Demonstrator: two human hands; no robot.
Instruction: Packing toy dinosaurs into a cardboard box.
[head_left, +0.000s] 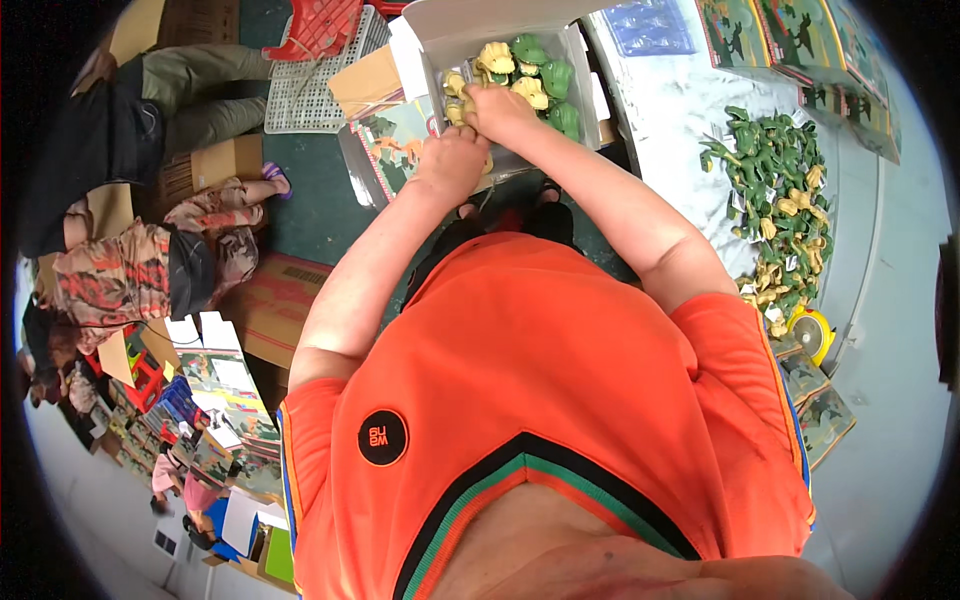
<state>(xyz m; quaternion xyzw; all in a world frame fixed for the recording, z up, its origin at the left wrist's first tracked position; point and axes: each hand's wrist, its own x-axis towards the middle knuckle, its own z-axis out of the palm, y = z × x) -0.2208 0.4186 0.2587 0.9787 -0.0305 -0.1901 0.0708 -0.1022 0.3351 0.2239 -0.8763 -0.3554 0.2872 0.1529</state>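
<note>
Yellow toy dinosaur heads (494, 60) and green toy dinosaur heads (557, 79) fill an open white cardboard box (590, 82) in front of me. My right hand (502, 114) reaches into the box's near left corner, its fingers closed around a small yellow toy dinosaur head (455, 110). Beside it, nearer to me, my left hand (453, 162) is curled closed at the box's edge. Whatever its fingers grip is hidden beneath them. The two hands almost touch.
Green and yellow toy dinosaurs (775, 190) lie heaped on a white-covered table (670, 130) at the right, near printed boxes (780, 35). Left of the box stand a white plastic crate (300, 105) and a printed carton (385, 150). Other people (130, 260) are at the left.
</note>
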